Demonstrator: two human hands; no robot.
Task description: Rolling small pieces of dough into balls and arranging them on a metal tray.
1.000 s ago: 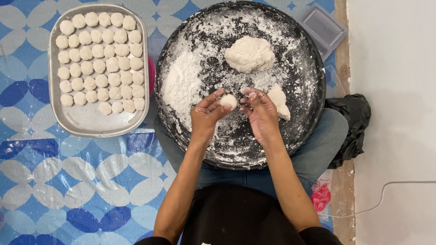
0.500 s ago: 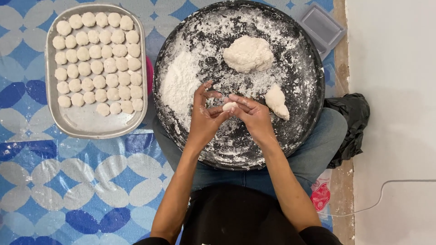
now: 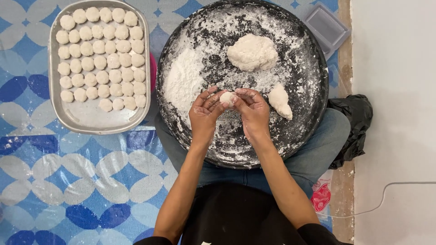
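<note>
Your left hand (image 3: 205, 113) and right hand (image 3: 253, 111) pinch a small, pale, floury dough ball (image 3: 227, 98) with a rounded top, above the floured round black pan (image 3: 309, 122).

Person seen from above: black top with sleeves ending near the elbows, forearms bare, a small pale mark at the lower chest edge of the garment. Blue denim trousers show on both legs, either side of the torso. Left hand (image 3: 205, 114) and right hand (image 3: 252, 113) are bare, no gloves, rings or watch visible, with white flour dusting the fingers (image 3: 213, 98) and knuckles.
</note>
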